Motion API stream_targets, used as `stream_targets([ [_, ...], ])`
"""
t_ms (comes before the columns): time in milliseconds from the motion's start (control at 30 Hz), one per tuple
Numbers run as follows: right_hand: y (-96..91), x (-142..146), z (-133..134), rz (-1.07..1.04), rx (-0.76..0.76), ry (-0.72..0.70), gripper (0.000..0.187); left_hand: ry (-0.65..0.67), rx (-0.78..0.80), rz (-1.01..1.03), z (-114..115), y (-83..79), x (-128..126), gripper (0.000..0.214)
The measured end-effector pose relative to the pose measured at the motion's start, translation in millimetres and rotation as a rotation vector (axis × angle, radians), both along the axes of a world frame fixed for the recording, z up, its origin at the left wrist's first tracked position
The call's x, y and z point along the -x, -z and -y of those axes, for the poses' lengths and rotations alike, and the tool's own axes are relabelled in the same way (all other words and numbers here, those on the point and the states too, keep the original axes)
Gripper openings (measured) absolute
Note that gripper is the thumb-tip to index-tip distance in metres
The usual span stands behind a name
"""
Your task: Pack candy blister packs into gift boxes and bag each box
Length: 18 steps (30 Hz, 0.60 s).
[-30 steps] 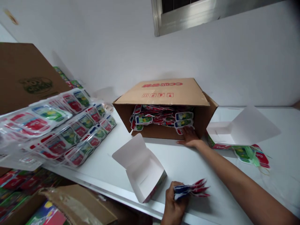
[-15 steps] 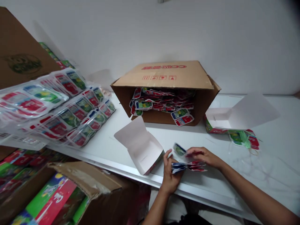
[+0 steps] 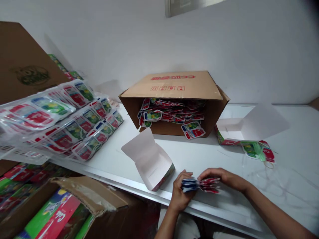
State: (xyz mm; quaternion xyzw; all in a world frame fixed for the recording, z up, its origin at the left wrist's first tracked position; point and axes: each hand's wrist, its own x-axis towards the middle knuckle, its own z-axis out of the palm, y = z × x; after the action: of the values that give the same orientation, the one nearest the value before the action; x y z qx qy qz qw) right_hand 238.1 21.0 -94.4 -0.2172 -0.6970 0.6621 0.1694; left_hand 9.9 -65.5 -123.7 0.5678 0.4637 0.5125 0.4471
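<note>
Near the table's front edge, my left hand is closed around the blue-edged end of a stack of candy sachets, held edge-up. The fingers of my right hand are bent over the far side of the red-edged end and grip it too; their tips are partly hidden. Left of the stack stands an open small display box with a white inside and its lid raised. Behind, a brown carton lies on its side, its mouth facing me, filled with loose sachets. One sachet pair hangs over its lower edge.
At the right is a second open display box, with sachets bound by a green strip before it. Clear bags of sachets pile up on the left. Below the table edge, a carton holds printed boxes.
The separate sachet that was above the stack now lines up with the others. My right hand has closed in on the stack. The camera view has shifted slightly.
</note>
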Motion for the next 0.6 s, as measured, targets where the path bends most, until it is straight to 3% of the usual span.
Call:
stream_targets([
  [33,1.2,4,-16,0.036,-0.067,0.052,0.078,0.033,-0.012,-0.004,0,-1.5,1,0.018],
  [100,6.1,18,-56,0.233,-0.316,0.284,0.077,0.082,0.034,0.004,1,-3.5,2,0.017],
  [133,9.5,26,-77,0.381,-0.483,0.413,0.09,0.097,0.063,-0.005,2,-4.0,2,0.018],
  [200,16.8,45,-115,0.566,-0.673,0.514,0.106,0.11,0.084,-0.032,3,-4.0,2,0.019],
  [233,20.4,52,-130,0.601,-0.71,0.535,0.101,0.108,0.079,-0.038,3,-3.8,1,0.02],
  [300,26.4,62,-146,0.598,-0.715,0.543,0.072,0.101,0.061,-0.037,3,-3.1,0,0.021],
  [400,31.4,60,-139,0.534,-0.693,0.515,0.039,0.119,0.049,-0.024,3,-2.3,0,0.019],
  [500,29.0,46,-102,0.435,-0.652,0.425,0.037,0.076,0.027,-0.036,1,-1.4,1,0.017],
  [600,18.9,30,-51,0.265,-0.422,0.293,0.036,-0.063,-0.041,-0.102,-1,1.0,2,0.018],
])
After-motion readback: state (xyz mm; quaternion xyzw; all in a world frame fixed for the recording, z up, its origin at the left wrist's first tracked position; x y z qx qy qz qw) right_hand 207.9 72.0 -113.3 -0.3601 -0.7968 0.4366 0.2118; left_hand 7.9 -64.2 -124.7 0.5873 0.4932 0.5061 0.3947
